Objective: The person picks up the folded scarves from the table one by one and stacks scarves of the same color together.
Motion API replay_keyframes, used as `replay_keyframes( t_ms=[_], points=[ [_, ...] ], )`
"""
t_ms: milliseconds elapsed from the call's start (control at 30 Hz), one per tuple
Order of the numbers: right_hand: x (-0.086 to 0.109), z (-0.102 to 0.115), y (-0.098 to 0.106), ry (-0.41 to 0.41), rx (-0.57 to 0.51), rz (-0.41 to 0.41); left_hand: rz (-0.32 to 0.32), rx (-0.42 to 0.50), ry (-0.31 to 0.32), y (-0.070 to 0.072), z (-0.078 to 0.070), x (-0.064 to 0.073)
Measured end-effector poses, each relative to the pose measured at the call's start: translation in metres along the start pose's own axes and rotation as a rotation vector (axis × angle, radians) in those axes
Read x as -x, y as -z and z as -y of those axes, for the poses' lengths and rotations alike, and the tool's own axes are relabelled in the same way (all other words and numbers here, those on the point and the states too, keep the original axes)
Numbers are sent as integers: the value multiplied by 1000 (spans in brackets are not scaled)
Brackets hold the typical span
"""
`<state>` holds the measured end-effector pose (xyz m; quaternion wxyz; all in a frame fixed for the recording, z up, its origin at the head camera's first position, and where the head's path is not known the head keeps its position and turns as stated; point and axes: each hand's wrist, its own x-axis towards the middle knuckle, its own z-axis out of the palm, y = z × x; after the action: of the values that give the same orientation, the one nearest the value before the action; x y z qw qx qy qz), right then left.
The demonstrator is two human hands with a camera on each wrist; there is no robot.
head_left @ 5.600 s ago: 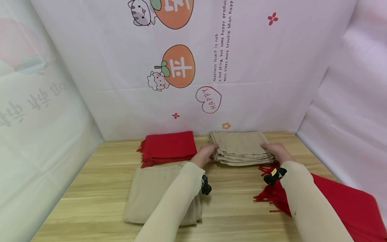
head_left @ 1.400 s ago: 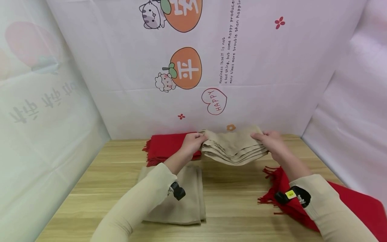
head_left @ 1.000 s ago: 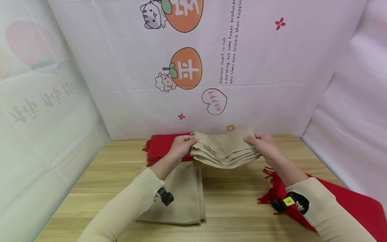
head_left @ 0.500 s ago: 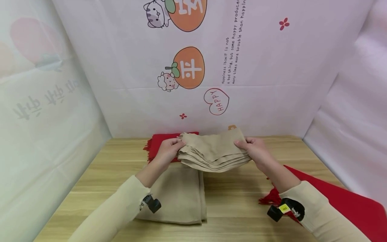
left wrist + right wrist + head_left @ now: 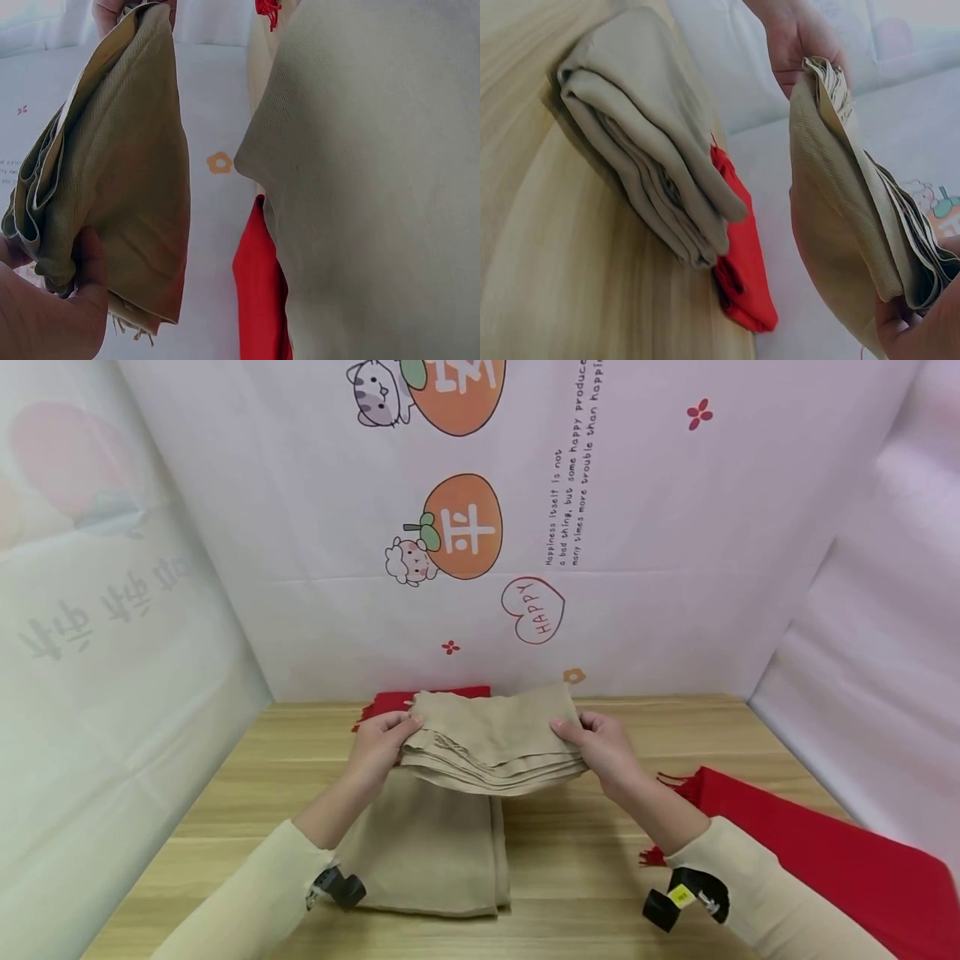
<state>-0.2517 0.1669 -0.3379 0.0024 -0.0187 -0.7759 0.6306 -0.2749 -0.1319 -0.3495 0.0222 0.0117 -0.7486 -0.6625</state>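
A beige fringed scarf (image 5: 495, 731), folded into layers, hangs in the air between both hands. My left hand (image 5: 382, 747) pinches its left end, thumb on top. The right hand (image 5: 603, 752) grips the opposite end the same way. In the right wrist view, the held scarf (image 5: 840, 195) sags between the hands, and its lower face shows clear of the table. Underneath lies a second folded beige cloth (image 5: 435, 852), thick and several layers deep. Behind the held scarf is a folded red scarf (image 5: 386, 703), mostly hidden from the head view.
At the right, another red fringed scarf (image 5: 810, 852) lies on the wooden table (image 5: 585, 893), partly behind the right forearm. A white printed sheet (image 5: 637, 610) hangs along the table's back edge, with more white sheeting at both sides.
Both hands have raised the beige scarf off the back of the table and carried it left and nearer. It now overlaps the red scarf and the other beige cloth in the head view.
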Motion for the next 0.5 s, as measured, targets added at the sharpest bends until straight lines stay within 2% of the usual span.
replay_keyframes(
  t_ms=[300, 500],
  points=[
    [3, -2, -23, -22, -62, 9, -33, 76, 7, 25, 5, 13],
    [7, -5, -39, -22, -92, 21, -64, 67, 27, 39, 8, 21]
  ],
)
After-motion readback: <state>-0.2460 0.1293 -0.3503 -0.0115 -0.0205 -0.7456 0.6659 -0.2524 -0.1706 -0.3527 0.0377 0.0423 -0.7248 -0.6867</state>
